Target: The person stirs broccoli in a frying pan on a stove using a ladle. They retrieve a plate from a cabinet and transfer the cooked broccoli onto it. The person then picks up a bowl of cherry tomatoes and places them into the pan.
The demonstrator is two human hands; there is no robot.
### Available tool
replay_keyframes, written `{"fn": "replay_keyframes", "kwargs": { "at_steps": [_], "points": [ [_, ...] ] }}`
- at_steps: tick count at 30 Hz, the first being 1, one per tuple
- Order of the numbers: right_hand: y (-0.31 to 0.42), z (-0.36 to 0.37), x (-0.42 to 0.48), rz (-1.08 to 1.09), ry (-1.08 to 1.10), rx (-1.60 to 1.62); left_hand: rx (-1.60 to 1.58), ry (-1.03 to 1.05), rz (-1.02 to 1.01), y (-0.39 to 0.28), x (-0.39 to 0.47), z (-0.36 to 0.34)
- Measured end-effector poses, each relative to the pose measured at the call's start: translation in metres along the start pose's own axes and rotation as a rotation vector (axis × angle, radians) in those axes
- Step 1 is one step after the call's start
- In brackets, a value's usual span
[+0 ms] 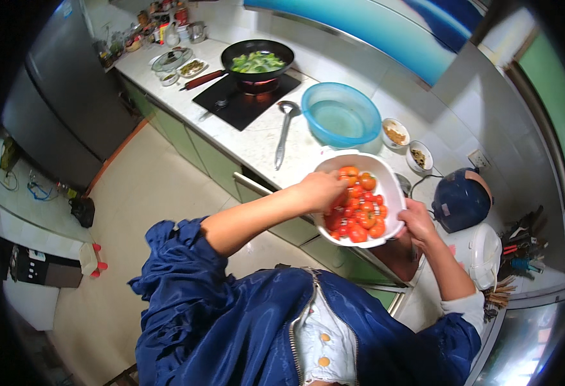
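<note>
A white plastic basin point(395, 190) of red and orange tomatoes point(367, 220) is held in front of me, tilted, over the counter's front edge. Its right rim is gripped by my right hand point(418, 223). My left hand point(325, 191) reaches over the left rim, with its fingers down among the tomatoes; whether it grasps one is hidden. Just beyond the basin stands a light-blue plastic tub point(342, 118) with water in it. A metal ladle point(284, 135) lies to the left of that tub on the counter.
A black wok point(258, 60) with chopped green vegetables sits on a glowing cooktop point(215, 103), handle pointing left. Two small bowls of food point(395, 133) point(419, 156) stand right of the tub. Farther right are a dark-blue appliance point(462, 200) and a white lidded appliance point(480, 255).
</note>
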State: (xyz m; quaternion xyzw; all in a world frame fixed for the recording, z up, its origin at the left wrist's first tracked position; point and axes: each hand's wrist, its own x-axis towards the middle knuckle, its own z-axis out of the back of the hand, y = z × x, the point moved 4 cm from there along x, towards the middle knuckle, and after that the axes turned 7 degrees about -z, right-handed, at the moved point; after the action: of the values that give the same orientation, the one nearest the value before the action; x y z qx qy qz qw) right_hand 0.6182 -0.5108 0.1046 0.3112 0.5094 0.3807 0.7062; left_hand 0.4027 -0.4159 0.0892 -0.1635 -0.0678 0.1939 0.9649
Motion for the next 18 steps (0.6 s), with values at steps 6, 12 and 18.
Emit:
{"fn": "replay_keyframes", "kwargs": {
  "at_steps": [6, 12, 18],
  "points": [
    [0.012, -0.163, 0.075, -0.001, 0.203, -0.040, -0.043, -0.070, 0.299, 0.098, -0.142, -0.004],
    [0.040, -0.262, 0.119, 0.041, 0.288, -0.003, -0.432, -0.477, 0.652, 0.172, -0.215, 0.018],
    [0.057, -0.298, 0.175, 0.046, 0.318, 0.035, -1.581, -1.038, 0.674, 0.261, -0.262, 0.011]
  ]
}}
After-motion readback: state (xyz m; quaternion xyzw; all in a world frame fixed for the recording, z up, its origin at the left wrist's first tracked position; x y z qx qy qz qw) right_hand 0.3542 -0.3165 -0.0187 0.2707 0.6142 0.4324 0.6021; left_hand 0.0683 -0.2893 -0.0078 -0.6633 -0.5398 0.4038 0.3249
